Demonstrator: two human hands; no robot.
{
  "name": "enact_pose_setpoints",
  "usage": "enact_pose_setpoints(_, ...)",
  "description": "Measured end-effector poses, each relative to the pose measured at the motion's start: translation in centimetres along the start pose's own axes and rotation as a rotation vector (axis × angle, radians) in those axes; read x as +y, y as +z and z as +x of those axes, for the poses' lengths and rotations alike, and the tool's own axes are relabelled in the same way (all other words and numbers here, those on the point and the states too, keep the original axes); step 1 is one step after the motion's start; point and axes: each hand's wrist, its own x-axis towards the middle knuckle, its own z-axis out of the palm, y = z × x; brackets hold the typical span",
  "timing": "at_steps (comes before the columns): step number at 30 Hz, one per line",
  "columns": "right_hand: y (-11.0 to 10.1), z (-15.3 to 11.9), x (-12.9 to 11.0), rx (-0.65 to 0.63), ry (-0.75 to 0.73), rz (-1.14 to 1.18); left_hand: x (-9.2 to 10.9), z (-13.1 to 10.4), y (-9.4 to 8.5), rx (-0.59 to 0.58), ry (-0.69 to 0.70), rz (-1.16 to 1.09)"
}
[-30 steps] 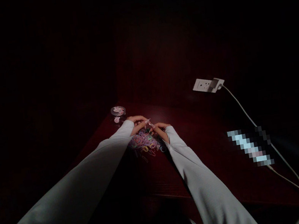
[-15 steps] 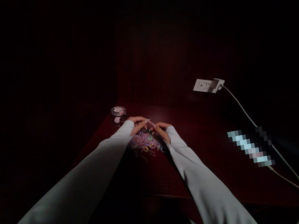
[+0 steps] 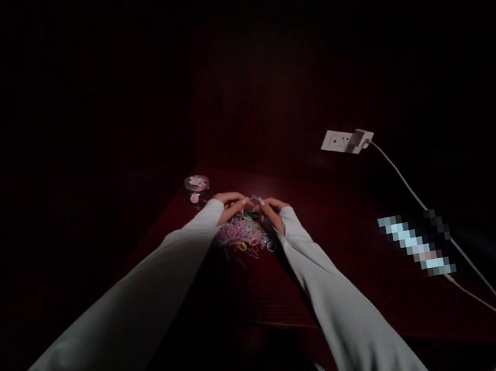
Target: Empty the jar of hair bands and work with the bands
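Note:
A heap of small, colourful elastic hair ties [image 3: 240, 235] lies on the dark red table, in purple, pink, yellow, green and other tints. Just above its far side, my left hand [image 3: 231, 205] pinches with thumb and forefinger. Facing it, the fingertips of my right hand [image 3: 272, 208] are pinched together too. Between the two sets of fingertips a thin purplish hair tie [image 3: 255, 198] shows faintly, held by both hands. The far part of the heap is partly hidden behind my fingers.
Behind my left hand stands a clear round container [image 3: 196, 183] with pinkish pieces in or on it. A white wall socket [image 3: 337, 141] holds a plugged-in charger [image 3: 359, 141]. Its pale cable [image 3: 402, 176] runs down the right side, past a pixelated bright object [image 3: 415, 245].
My right hand has shifted slightly right and its fingertips have drawn away from the left ones, where they crossed before. The thin loop shows between them. My left hand is nearly still.

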Motion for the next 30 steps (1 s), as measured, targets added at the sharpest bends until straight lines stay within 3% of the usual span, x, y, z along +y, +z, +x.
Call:
enact_pose_setpoints(12,-0.1,0.0,-0.1,-0.027,-0.002,-0.051,-0.4,0.1,0.1,0.021,0.016,-0.030)
enact_pose_setpoints(20,-0.3,0.3,1.2,-0.068,-0.013,-0.090,-0.6,0.0,0.5,0.056,0.039,0.010)
enact_pose_setpoints(27,-0.2,0.5,1.8,-0.086,-0.008,-0.075,-0.9,-0.1,0.4,0.050,0.117,0.062)
enact_pose_setpoints(30,0.0,0.3,1.7,-0.101,0.016,-0.053,-0.6,-0.4,0.2,-0.006,0.156,0.087)
